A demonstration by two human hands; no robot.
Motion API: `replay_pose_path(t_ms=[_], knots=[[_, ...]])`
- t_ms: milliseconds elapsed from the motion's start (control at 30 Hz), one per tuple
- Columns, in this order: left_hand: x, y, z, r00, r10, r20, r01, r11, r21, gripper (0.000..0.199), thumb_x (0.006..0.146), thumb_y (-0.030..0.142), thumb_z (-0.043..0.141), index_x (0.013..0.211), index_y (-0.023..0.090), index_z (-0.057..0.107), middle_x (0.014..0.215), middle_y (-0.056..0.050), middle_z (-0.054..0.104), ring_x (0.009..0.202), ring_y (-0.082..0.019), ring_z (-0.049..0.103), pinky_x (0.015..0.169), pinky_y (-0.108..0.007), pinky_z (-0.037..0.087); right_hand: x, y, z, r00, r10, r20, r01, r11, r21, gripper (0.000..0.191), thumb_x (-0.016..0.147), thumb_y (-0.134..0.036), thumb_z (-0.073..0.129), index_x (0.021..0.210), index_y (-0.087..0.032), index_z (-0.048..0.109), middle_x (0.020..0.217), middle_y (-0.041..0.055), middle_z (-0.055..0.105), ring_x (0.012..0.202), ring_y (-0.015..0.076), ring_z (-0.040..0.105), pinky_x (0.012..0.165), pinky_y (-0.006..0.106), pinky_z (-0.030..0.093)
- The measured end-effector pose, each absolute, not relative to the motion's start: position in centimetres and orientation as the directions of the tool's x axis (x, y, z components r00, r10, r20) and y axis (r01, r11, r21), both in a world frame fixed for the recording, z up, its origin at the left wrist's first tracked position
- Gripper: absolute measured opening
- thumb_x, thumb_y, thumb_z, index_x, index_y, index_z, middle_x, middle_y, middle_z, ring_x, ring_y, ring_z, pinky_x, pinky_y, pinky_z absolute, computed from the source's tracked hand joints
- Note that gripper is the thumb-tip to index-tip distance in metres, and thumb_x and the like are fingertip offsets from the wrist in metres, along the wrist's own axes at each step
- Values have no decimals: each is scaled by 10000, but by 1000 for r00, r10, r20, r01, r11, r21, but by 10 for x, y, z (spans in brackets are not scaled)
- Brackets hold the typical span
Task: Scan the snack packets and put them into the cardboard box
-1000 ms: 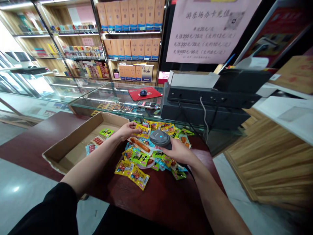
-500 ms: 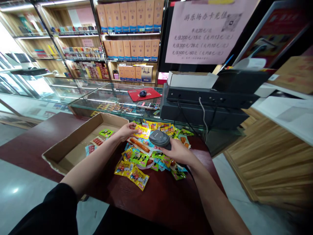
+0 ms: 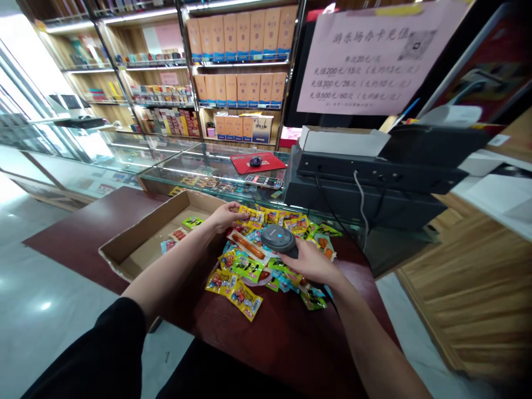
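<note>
A dark grey barcode scanner (image 3: 277,238) is in my right hand (image 3: 310,259), whose fingers wrap its handle. Its head points toward a yellow snack packet (image 3: 251,217), pinched by its left end in my left hand (image 3: 230,215). Beneath both hands spreads a heap of small yellow, green and blue snack packets, with a sausage in clear wrapping (image 3: 249,245) on top. Two joined yellow packets (image 3: 235,293) lie at the near side of the heap. Left of it, a shallow cardboard box (image 3: 124,271) holds several packets, partly hidden by my left forearm.
The dark red table (image 3: 233,349) bears box and heap. Behind it runs a glass counter (image 3: 174,166) with a red mouse pad (image 3: 270,162), a mouse and a phone (image 3: 262,182). Black till equipment (image 3: 366,202) with cables stands at the right; stocked shelves line the back.
The camera view has shifted, so the scene sits further right. A blue light now shows on the scanner's head. Both hands keep their hold, the packet still left of the scanner.
</note>
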State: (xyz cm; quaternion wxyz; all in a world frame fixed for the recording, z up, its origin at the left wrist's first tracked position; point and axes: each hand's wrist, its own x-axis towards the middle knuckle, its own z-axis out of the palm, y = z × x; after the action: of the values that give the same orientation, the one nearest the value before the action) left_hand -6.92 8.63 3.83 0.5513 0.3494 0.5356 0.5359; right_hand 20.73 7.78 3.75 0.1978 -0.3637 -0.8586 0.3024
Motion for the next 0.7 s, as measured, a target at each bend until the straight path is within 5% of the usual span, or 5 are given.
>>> replay_pose_path(t_ms=[167, 500, 700], knots=[[-106, 65, 63, -215, 965, -149, -144, 119, 982, 472, 547, 164, 898, 798, 146, 499, 766, -18, 690, 719, -161, 699, 672, -334, 609, 203, 72, 36, -670, 735, 103, 537, 575, -617, 291, 803, -353, 605, 1023, -173, 669, 959, 72, 748, 881, 260, 695, 750, 342, 527], [-204, -22, 69, -448, 885, -125, -47, 116, 992, 431, 566, 320, 897, 798, 116, 597, 751, -66, 695, 702, -162, 698, 672, -288, 604, 194, 62, 37, -688, 721, 78, 528, 572, -628, 389, 787, -393, 602, 1083, -147, 661, 1036, 111, 735, 957, 301, 682, 811, 382, 519], [-194, -25, 76, -463, 878, -120, -40, 115, 993, 434, 547, 324, 905, 779, 113, 604, 694, -37, 656, 700, -162, 693, 685, -301, 606, 197, 64, 36, -701, 700, 137, 464, 594, -657, 375, 787, -347, 617, 1110, -162, 656, 1047, 91, 741, 961, 281, 688, 831, 373, 523]])
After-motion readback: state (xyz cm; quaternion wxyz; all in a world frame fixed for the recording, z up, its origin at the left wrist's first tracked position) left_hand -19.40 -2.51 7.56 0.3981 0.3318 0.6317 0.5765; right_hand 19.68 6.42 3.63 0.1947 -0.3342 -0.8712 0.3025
